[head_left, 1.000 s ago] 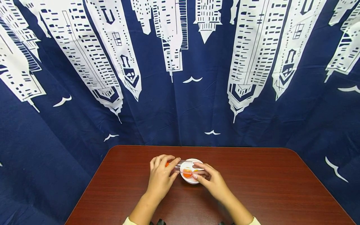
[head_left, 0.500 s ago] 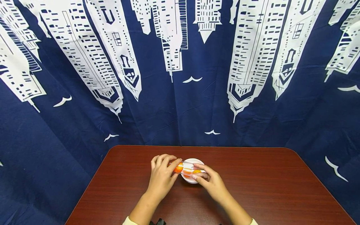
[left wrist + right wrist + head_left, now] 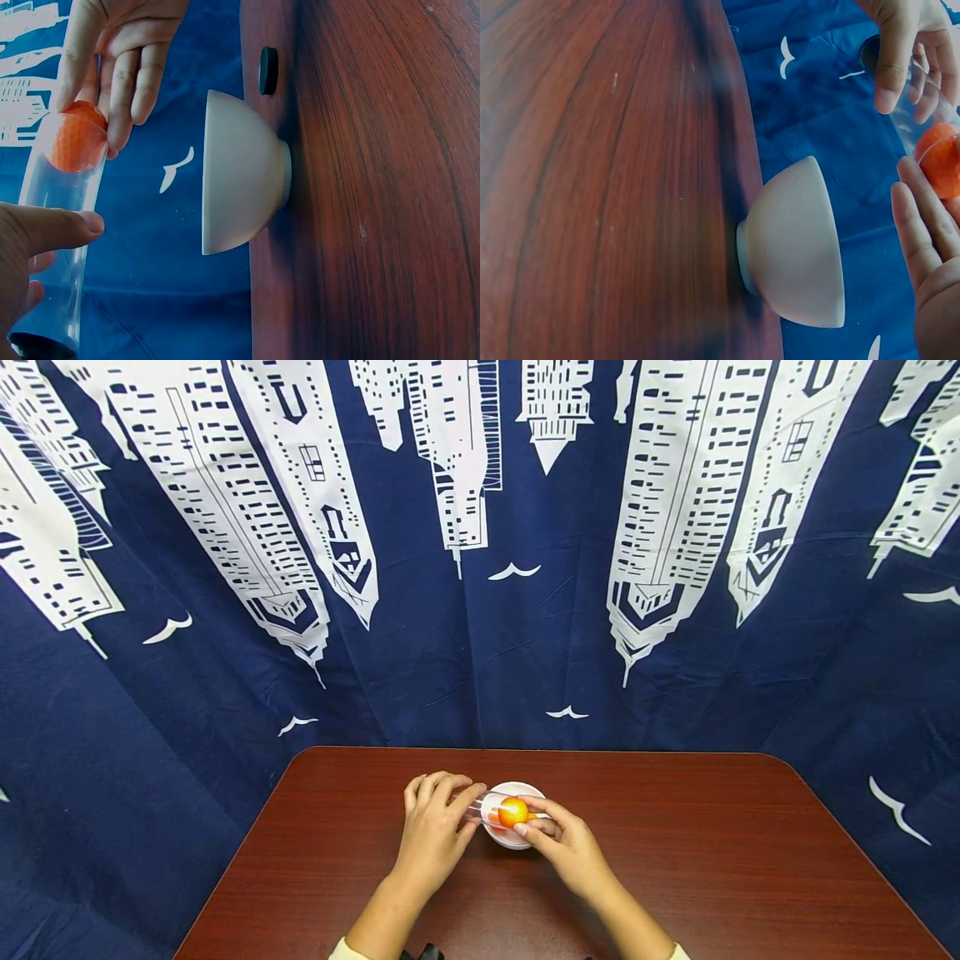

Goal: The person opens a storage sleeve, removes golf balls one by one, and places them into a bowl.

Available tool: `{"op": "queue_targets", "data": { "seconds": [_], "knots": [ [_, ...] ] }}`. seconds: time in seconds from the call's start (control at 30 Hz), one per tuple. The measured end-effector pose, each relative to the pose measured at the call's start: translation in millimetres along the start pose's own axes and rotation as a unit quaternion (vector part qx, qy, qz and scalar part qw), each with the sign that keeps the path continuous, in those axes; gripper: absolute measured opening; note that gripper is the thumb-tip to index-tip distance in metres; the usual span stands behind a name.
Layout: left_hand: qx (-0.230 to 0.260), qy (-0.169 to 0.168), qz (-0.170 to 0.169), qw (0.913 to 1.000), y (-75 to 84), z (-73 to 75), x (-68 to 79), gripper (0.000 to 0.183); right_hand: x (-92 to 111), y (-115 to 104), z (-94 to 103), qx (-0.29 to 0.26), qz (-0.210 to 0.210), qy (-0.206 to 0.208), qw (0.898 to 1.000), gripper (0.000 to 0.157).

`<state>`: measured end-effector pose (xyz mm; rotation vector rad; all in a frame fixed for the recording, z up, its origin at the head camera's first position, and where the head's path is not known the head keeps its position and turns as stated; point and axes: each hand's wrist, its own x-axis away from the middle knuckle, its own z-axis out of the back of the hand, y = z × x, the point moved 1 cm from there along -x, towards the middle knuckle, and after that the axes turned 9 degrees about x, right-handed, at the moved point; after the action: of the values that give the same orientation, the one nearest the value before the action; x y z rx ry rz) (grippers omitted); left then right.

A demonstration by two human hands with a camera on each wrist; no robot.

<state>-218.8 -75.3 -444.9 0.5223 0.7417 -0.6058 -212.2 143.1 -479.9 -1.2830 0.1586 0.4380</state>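
A clear tube (image 3: 472,807) with a black end cap (image 3: 43,346) lies level above a white bowl (image 3: 241,176). My left hand (image 3: 429,827) grips its capped part, thumb on one side and fingers on the other. An orange dimpled ball (image 3: 513,812) sits at the uncapped mouth, partly sticking out. The thumb and fingers of my right hand (image 3: 572,843) are around that mouth, right at the ball; in the right wrist view some of its fingers (image 3: 922,214) stretch straight beside the ball. More orange shows beneath the tube, within the bowl.
The bowl stands upright on a brown wooden table (image 3: 675,843). A black round cap (image 3: 268,71) lies on the tabletop beside the bowl; in the head view it is hidden. Behind the table hangs a blue cloth (image 3: 480,677) printed with white buildings and birds.
The orange ball has moved right along the tube, from under my left fingers to the mouth at my right hand. Both hands have stayed almost in place.
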Motion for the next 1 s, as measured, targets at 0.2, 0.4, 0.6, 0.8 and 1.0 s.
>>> {"op": "queue_targets", "data": {
  "seconds": [0.2,0.4,0.6,0.8,1.0],
  "knots": [
    [0.007,0.009,0.033,0.9994,-1.5,-1.5,2.7,0.06,-2,-2,2.4,-0.008,0.019,0.004,1.0,0.041],
    [0.031,0.034,0.075,0.9961,-7.5,-4.0,6.1,0.062,-7,-2,8.9,0.002,0.024,0.021,0.999,0.043],
    [0.061,0.029,0.139,0.9879,-13.4,-3.8,10.5,0.06,-11,2,13.2,0.032,0.046,0.01,0.998,0.047],
    [0.117,0.021,0.197,0.9732,-17.9,-5.9,14.2,0.055,-16,8,15.2,0.105,0.041,-0.022,0.993,0.045],
    [0.146,0.008,0.241,0.9595,-22.1,-8.3,19.1,0.051,-20,10,14.3,0.183,0.036,-0.06,0.981,0.04]
  ]
}}
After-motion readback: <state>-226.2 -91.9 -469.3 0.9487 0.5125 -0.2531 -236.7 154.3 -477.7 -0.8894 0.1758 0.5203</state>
